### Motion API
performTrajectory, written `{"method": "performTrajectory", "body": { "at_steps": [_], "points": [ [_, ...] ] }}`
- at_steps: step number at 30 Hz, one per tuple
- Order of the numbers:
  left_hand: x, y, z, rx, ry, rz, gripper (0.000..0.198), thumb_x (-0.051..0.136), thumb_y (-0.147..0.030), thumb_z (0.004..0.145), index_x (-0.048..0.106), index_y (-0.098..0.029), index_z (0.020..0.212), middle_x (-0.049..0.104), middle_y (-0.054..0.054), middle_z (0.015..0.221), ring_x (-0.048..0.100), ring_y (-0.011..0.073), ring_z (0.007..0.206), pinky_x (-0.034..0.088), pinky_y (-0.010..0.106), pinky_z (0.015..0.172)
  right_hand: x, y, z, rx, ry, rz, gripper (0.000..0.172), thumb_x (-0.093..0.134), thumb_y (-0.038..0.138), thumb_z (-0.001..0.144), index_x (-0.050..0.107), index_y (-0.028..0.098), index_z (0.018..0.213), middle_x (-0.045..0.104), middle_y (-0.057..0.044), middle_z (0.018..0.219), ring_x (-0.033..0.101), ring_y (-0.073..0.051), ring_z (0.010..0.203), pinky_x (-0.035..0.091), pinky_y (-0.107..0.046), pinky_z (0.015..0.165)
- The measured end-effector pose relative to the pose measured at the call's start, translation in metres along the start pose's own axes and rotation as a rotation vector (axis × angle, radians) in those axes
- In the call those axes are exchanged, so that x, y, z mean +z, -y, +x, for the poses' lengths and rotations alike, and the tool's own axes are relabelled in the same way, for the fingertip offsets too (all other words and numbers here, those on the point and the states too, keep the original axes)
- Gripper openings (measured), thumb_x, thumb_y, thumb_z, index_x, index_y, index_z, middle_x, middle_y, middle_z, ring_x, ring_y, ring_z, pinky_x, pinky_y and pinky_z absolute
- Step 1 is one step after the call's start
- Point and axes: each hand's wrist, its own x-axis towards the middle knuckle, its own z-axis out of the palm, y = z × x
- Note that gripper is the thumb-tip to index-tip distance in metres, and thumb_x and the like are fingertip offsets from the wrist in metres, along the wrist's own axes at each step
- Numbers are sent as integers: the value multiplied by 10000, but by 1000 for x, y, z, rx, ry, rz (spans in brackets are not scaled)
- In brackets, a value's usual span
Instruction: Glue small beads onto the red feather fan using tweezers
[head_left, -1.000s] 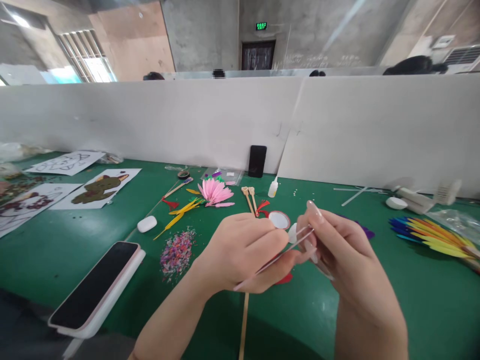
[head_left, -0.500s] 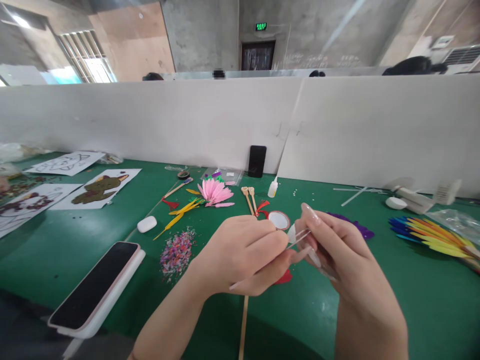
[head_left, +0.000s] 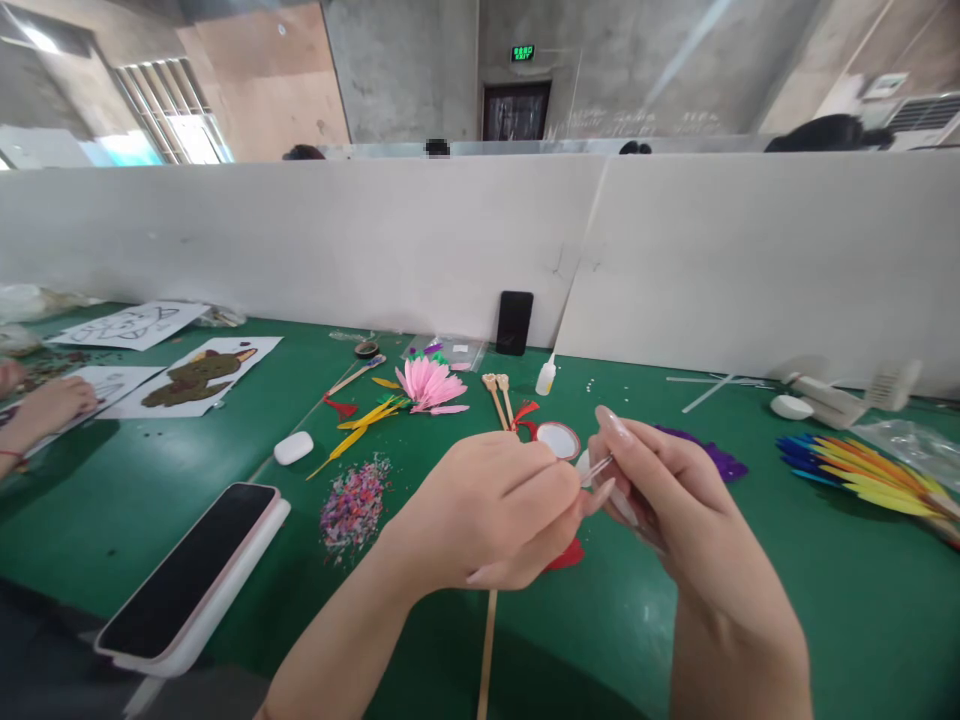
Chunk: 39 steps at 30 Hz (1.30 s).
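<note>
My left hand [head_left: 502,515] is closed around a pair of thin tweezers [head_left: 598,468], whose slim prongs point right toward my right fingertips. Thumb and fingers of my right hand [head_left: 675,490] pinch together at the tips of the prongs; what they hold is too small and hidden to make out. Both hands hover above the green table. Beneath and behind them lie a round white dish with a red rim [head_left: 559,440], red feather-like pieces [head_left: 566,555] and a wooden stick [head_left: 487,655].
Around lie a pink feather-like fan [head_left: 431,385], yellow pieces [head_left: 367,425], a heap of colourful bits [head_left: 356,507], a glue bottle [head_left: 546,376], purple pieces [head_left: 709,455] and a rainbow fan [head_left: 862,470]. A phone [head_left: 191,575] lies front left. Another person's hand [head_left: 56,408] rests over paper.
The tweezers' prongs have drawn closer together and deeper into my right fingertips, with both hands shifting slightly. At the left, another person's hand has come in over the paper.
</note>
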Motion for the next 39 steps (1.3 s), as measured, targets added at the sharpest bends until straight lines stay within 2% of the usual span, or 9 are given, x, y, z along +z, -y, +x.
{"method": "performTrajectory", "body": {
  "at_steps": [7,12,20,25,28,31,34,39],
  "points": [
    [3,-2,0,28,-79,100,233,406,-74,846,505,-154,651,464,-12,516,357,112,489,302,267,443,5,-3,1,-95,-89,-23,436,451,398,945,387,178,574,320,75,448,235,-48,407,198,-213,387],
    [6,-1,1,42,-116,134,223,430,-74,846,503,-151,650,461,-16,509,348,109,482,272,269,431,5,-4,1,-77,-89,15,425,461,408,938,393,183,584,311,75,454,227,-51,409,182,-220,386],
    [5,-1,1,-1,-132,86,164,471,-66,814,502,-158,681,510,-15,533,389,102,489,325,254,442,3,1,0,-5,-43,91,432,471,442,923,396,193,577,287,74,447,224,-58,397,172,-228,382],
    [2,0,1,-81,-238,-3,187,509,-86,807,489,-173,643,467,-35,518,385,76,466,327,223,431,-2,3,-1,-7,-30,78,440,450,457,926,438,191,575,311,68,423,249,-55,369,184,-200,343],
    [0,0,1,-126,-259,-43,198,517,-88,792,479,-176,619,445,-36,505,363,73,462,305,219,416,-4,2,-1,-71,-33,27,400,438,475,925,499,197,644,403,56,457,338,-58,383,276,-186,358],
    [0,-3,0,-144,-225,-81,174,501,-86,785,489,-171,634,460,-27,515,354,76,472,300,223,419,-2,3,-1,-185,-42,-34,285,561,470,860,573,203,760,532,35,530,466,-74,432,370,-190,392],
    [-1,-6,0,-197,-181,-110,178,480,-85,802,498,-170,647,472,-24,522,366,78,481,307,223,432,2,5,-2,-236,-127,-97,172,681,361,794,615,205,760,601,23,564,538,-86,442,396,-186,378],
    [-3,-10,3,-304,-168,-199,212,506,-107,824,486,-169,622,429,-44,497,348,63,466,307,208,430,3,8,-4,-276,-199,-140,73,676,267,807,664,224,750,644,20,592,569,-82,416,395,-174,340]
  ]
}}
